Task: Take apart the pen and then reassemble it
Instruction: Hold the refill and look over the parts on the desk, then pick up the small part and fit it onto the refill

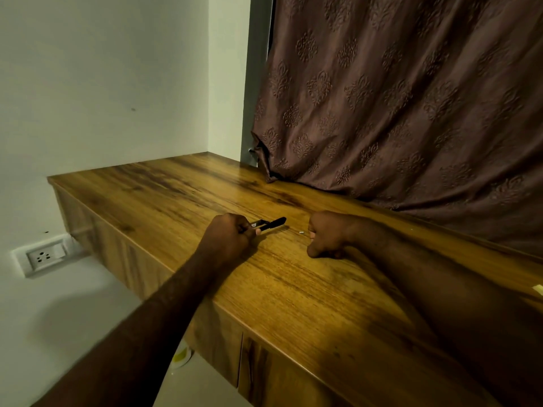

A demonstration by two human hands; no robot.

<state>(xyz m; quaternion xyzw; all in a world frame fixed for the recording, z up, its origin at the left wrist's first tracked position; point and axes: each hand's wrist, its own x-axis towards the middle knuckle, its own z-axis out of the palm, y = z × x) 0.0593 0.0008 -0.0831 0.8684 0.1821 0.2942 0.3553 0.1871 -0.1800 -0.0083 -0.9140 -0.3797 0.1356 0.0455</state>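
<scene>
The pen (271, 224) gripped in the left hand (232, 239) looked like black plastic, faintly glossy where it stuck out past the fingers. Under that grip the desk top (293, 289) was wood-grain, smooth with a soft sheen. Beyond the grip hung a brown cloth curtain (411, 98), embossed and slightly lustrous. Left of the grip the wall (102, 77) was matt paint, its socket plate (44, 257) smooth white plastic.

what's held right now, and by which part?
Left hand grips the black pen at its near end. Right hand is fisted; holding anything, cannot tell.
</scene>
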